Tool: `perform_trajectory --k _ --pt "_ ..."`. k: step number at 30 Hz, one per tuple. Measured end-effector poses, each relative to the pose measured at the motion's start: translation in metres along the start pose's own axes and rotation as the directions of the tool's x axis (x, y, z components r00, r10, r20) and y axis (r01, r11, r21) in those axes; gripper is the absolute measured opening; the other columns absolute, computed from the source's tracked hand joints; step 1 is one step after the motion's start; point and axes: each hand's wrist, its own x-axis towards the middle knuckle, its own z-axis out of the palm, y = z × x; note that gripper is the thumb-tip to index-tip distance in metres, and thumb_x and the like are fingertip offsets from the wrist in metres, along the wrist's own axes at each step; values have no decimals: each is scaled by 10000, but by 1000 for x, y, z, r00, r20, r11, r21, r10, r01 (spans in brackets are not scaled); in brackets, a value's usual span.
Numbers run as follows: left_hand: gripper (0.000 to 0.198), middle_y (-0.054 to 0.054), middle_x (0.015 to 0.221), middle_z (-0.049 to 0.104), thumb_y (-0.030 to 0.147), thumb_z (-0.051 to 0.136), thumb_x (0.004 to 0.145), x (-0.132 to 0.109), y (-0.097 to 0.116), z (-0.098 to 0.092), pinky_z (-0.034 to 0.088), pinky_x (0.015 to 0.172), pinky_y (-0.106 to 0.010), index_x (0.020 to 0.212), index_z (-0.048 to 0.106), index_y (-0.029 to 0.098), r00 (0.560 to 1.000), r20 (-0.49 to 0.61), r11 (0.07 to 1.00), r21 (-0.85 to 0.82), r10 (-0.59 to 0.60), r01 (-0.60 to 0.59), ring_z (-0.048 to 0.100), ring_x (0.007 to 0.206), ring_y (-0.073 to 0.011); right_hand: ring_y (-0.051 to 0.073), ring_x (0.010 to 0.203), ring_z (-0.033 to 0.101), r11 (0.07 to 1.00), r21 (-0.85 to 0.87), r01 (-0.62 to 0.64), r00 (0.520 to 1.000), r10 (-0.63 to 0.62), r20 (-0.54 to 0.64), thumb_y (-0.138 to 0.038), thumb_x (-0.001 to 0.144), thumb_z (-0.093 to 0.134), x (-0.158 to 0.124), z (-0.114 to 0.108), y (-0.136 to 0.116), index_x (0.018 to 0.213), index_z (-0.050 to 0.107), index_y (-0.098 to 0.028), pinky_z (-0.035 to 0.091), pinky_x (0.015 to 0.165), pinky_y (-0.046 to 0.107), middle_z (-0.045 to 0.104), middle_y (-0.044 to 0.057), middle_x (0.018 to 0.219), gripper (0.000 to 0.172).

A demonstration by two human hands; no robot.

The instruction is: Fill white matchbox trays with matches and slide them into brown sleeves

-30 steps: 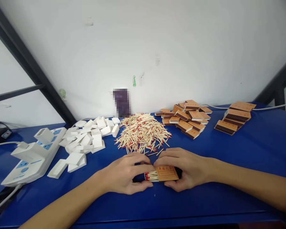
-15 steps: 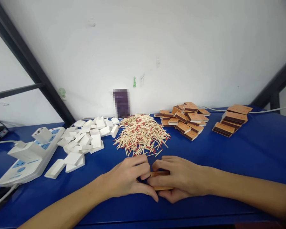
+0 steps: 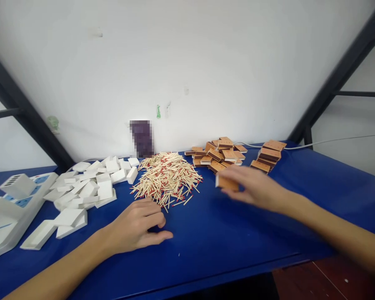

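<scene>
My right hand is raised over the blue table and grips a closed orange matchbox; it is blurred by motion and sits just in front of the pile of orange matchboxes. My left hand rests on the table with fingers loosely curled and nothing in it, just in front of the heap of loose red-tipped matches.
A heap of white inner trays lies at the left. A white power strip with plugs sits at the far left. A stack of orange matchboxes stands at the back right, with a white cable behind it. The table's edge runs close at the lower right.
The matchbox was pushed shut between both hands. My right hand then lifted it away towards the back right, and my left hand let go and stayed on the table. The view swung right.
</scene>
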Motion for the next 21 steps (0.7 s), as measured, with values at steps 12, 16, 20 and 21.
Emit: perform_trajectory --k 12,16,20,21 --pt "275 22 604 507 197 449 974 4 7 1 352 565 -270 714 535 176 999 42 999 34 8 -9 462 553 -110 328 868 641 788 -379 -485 868 488 -95 -460 949 426 -60 -5 80 1118 648 -217 446 639 402 627 147 1225 370" --pt "282 25 591 492 187 439 970 4 8 0 353 565 -274 702 524 177 999 41 998 63 17 -19 446 540 -114 288 823 637 762 -439 -476 866 492 -87 -465 968 364 -59 3 84 1084 670 -217 367 502 323 591 143 1189 411" --pt "277 24 592 487 185 440 967 4 9 0 353 562 -274 704 524 177 999 50 997 75 14 -18 437 542 -117 283 801 627 738 -472 -482 859 503 -91 -485 965 353 -60 0 83 1098 666 -196 311 466 299 585 154 1109 447" --pt "276 25 591 486 183 438 968 5 9 0 353 562 -274 705 523 176 999 52 997 74 15 -19 436 542 -117 283 803 626 734 -476 -485 858 504 -97 -487 964 357 -61 -1 83 1103 663 -196 306 464 297 584 156 1099 445"
